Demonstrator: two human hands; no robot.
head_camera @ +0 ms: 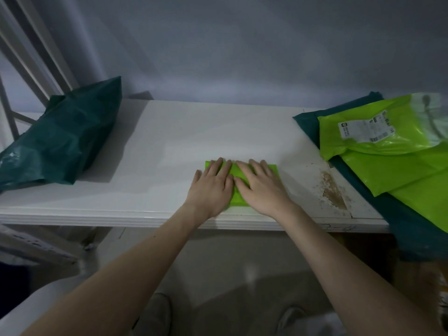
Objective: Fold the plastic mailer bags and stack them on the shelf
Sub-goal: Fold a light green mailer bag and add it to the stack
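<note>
both grips, left hand [211, 183] and right hand [260, 186], flat, fingers straight, on folded green mailer [236, 174]; label print unreadable

Folded green mailer [238, 174] mostly hidden under both hands, label [366, 128] print too blurred to read — right-hand mailers cut off.

Dim indoor shot, cool bluish cast, wide-angle warp at the edges.

Brightest patch is the white surface [194, 132] just beyond the fingers [219, 166]. Far left of them, the dark green bag [60, 141] drops a soft grey shadow toward the middle. Far right of them, the lime mailers [388, 151] show glossy glare streaks and the label [363, 127] is smeared, unreadable. Surface's front edge bows, forearms stretch toward the bottom corners. Floor below is murky and soft.
</note>
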